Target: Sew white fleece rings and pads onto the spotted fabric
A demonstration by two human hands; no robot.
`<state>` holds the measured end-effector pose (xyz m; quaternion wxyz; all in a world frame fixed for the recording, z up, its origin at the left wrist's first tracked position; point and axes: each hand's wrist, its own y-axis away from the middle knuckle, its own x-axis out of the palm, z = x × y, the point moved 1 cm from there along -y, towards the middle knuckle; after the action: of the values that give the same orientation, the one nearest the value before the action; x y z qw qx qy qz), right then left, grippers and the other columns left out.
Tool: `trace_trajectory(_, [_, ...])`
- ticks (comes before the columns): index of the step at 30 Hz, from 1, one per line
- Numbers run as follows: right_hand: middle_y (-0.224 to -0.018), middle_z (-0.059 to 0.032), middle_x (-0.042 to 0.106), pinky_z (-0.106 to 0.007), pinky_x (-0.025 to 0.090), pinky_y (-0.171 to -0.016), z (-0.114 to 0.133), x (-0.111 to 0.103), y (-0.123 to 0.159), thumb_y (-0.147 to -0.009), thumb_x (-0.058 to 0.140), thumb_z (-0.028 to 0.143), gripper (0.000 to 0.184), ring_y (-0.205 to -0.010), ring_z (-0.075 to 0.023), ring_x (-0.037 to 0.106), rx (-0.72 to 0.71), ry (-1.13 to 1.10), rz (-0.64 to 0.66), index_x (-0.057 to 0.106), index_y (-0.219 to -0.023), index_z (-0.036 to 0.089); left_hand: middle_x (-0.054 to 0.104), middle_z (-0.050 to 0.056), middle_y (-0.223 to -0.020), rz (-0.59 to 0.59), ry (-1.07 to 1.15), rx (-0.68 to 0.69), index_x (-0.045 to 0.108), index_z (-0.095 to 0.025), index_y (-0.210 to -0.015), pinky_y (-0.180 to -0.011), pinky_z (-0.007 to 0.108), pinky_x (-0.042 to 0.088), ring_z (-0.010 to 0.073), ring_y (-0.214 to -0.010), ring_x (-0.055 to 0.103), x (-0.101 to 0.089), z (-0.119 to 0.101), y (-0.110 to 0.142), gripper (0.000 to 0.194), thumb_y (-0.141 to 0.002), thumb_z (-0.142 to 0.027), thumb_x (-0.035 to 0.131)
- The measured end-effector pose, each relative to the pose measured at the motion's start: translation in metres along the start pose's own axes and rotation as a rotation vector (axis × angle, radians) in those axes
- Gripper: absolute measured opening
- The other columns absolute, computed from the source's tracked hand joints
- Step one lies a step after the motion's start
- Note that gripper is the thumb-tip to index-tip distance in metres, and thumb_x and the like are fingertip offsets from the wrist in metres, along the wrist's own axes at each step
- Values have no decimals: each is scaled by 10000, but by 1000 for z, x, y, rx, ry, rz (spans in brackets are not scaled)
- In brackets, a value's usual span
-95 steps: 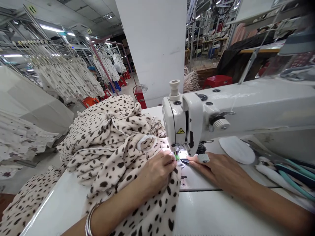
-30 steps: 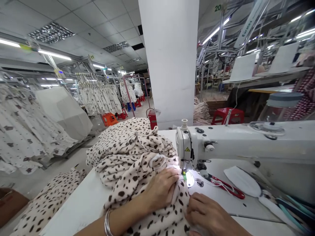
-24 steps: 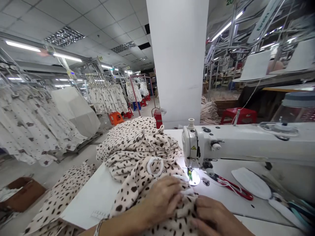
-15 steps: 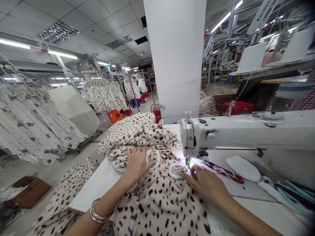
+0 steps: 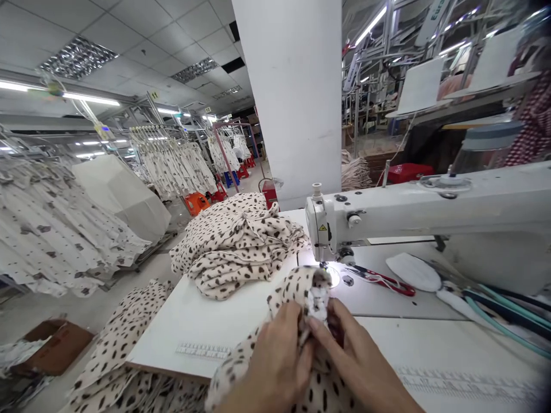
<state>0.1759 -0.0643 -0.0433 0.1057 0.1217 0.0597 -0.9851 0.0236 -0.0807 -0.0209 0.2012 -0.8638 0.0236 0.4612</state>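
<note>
A cream fleece garment piece with dark spots (image 5: 291, 287) is bunched up in front of the sewing machine (image 5: 321, 229). My left hand (image 5: 282, 350) grips the cloth from the left, fingers curled round it. On the other side, my right hand (image 5: 348, 338) pinches the same cloth, thumb close to the left fingers. Between the two hands a fluffy white trim (image 5: 318, 303) shows on the folded edge. The cloth's upper end lies just below the lit needle area. My fingertips are partly hidden in the folds.
A heap of spotted fabric (image 5: 241, 246) sits at the table's back left. Red-handled scissors (image 5: 383, 280), a white oval piece (image 5: 414, 272) and teal-handled tools (image 5: 508, 315) lie on the right. More spotted cloth (image 5: 120, 338) hangs left of the table. A white pillar (image 5: 293, 103) rises behind.
The garment piece has come away from the needle toward me and is gathered up. Both hands have moved together onto it; before, they lay apart, flattening it. The view has shifted slightly right.
</note>
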Motion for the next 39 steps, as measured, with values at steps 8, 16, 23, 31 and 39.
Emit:
trace_trajectory(8, [-995, -48, 686, -300, 511, -799, 1, -2, 18, -849, 543, 510, 527, -908, -209, 654, 6, -185, 25, 454, -1288, 232, 655, 79, -1009, 262, 480, -312, 632, -199, -1056, -730, 334, 534, 213, -875, 625, -49, -17, -5, 200, -893, -292, 561])
trace_trajectory(16, [-1124, -49, 677, -243, 509, -792, 1, -27, 21, -930, 440, 413, 373, -950, -194, 647, -172, 37, 172, 601, -1232, 263, 620, 108, -1177, 517, 626, -263, 573, -206, -1196, -920, 382, 471, 244, -1072, 591, -73, 25, -45, 513, -754, -366, 777])
trace_trajectory(23, [-1058, -64, 682, -245, 539, -745, -16, -26, 28, -967, 395, 409, 383, -899, -182, 661, -192, 63, 119, 532, -1294, 263, 615, 53, -912, 418, 589, -116, 642, -154, -864, -742, 272, 444, 163, -817, 553, -41, 24, -39, 187, -820, -333, 676])
trace_trajectory(31, [-1379, -123, 451, -312, 557, -858, -18, -18, 41, -797, 690, 461, 445, -1228, -265, 541, -530, 405, -172, 548, -1179, 281, 426, -19, -774, 94, 588, -130, 480, -189, -822, -631, 234, 338, 126, -706, 405, -49, -13, -21, 267, -938, -425, 529])
trace_trajectory(39, [-1246, -110, 547, -280, 535, -872, -6, 6, 51, -870, 568, 295, 57, -1127, -207, 592, -515, 285, -305, 579, -884, 241, 386, -27, -743, -35, 581, -157, 467, -198, -814, -631, 221, 339, 122, -691, 390, -50, -18, -7, 293, -950, -453, 519])
